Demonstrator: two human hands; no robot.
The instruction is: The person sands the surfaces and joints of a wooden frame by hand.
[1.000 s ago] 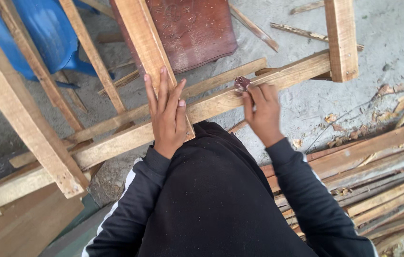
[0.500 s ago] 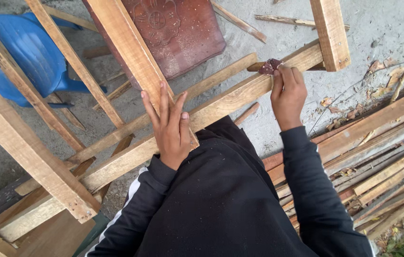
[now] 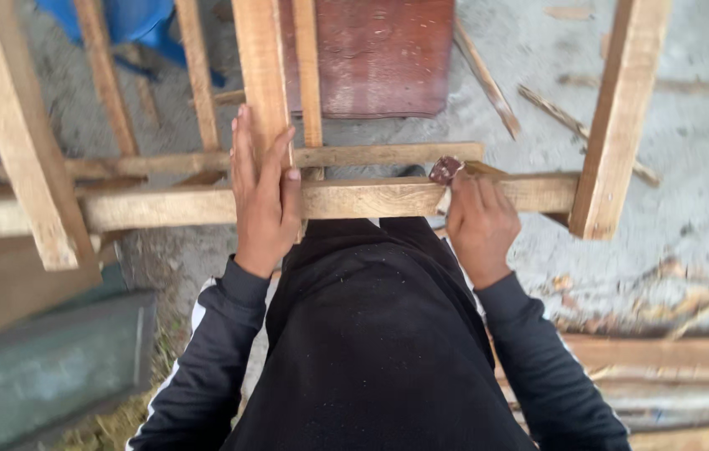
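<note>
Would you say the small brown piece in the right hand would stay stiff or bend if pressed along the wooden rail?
The brown piece looks thin and folded, so it probably bends. The right hand grips it against the rail, suggesting it is light. The left hand lies flat on the frame.

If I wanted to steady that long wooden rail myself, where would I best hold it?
Probably on the bare stretch of the rail between the left hand and the right hand, coming from above and the near side. It lies level with a flat top face, so a palm can press down there. Its ends are joined to upright posts, leaving little room.
</note>
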